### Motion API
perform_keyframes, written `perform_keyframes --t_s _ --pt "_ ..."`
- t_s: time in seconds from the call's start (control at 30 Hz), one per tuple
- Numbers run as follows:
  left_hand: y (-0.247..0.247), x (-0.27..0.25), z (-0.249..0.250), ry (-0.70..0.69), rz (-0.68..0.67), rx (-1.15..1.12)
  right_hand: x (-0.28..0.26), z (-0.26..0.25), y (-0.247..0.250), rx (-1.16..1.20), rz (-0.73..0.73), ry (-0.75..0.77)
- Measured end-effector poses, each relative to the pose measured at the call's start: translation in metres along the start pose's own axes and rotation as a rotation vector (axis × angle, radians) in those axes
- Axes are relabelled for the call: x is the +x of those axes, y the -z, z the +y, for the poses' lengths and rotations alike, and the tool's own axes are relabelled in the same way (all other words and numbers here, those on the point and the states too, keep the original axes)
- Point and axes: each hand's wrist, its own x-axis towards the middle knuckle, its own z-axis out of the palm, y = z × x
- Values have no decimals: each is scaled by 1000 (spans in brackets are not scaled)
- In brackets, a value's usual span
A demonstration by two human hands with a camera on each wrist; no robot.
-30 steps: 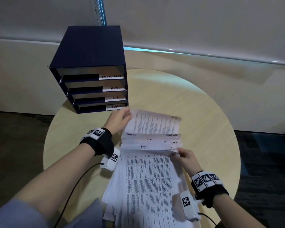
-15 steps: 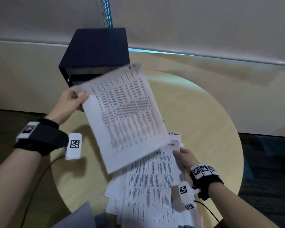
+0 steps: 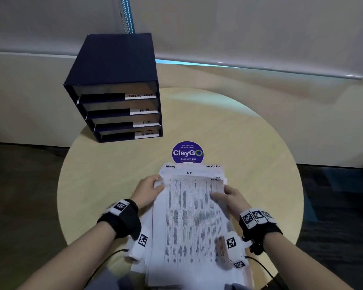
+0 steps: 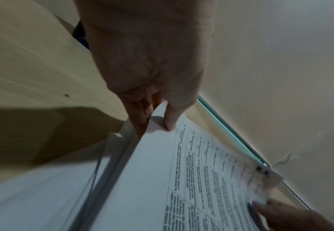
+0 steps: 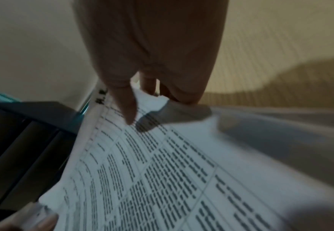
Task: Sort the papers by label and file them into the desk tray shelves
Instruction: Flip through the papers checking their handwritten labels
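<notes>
Head view, left hand (image 3: pixel 149 190) pinching top sheet (image 3: pixel 194 218) corner, right hand (image 3: pixel 231 198) gripping its right edge, desk tray (image 3: pixel 115 88) behind

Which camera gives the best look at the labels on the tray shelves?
The head view: the desk tray faces the camera, all four shelf labels visible. The right wrist view shows only blurred dark shelves; the left wrist view shows only a dark sliver.

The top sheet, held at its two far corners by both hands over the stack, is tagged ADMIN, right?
Not quite: the top sheet is tagged H.R., as the right wrist view shows. The rest holds: the left hand and right hand pinch its far corners over the stack.
</notes>
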Motion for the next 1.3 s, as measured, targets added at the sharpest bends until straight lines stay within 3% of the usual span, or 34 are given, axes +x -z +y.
perform_keyframes --t_s 0.1,0.17,0.3,0.37,0.47,0.63,0.7,0.8,0.9,1.07,1.17,1.3 --pt "-2 -3 3 60 15 -204 -11 -5 -8 -33 32 117" --pt "5 3 6 96 101 -335 -13 -6 -10 47 38 143" --pt "29 33 24 114 138 -267 -15 1 -3 -7 29 150" --pt "37 51 33 134 50 -278 -17 6 2 -80 28 187" --pt "40 70 46 199 -204 -286 -22 10 7 -80 36 229" --pt "31 78 50 121 -580 178 -31 18 10 -79 21 301" --pt "27 75 48 41 -638 312 -32 19 11 -56 16 310" --pt "24 74 42 -41 -550 356 -31 18 11 -56 10 315" --pt "29 75 30 -90 -314 276 -28 11 10 -51 18 323" --pt "55 69 32 -50 -39 226 -24 -2 11 -19 -8 313" --pt "66 65 31 -106 17 273 -18 -3 7 -49 -18 309" --pt "66 56 28 -179 -36 346 -13 -6 -6 -40 -27 296"
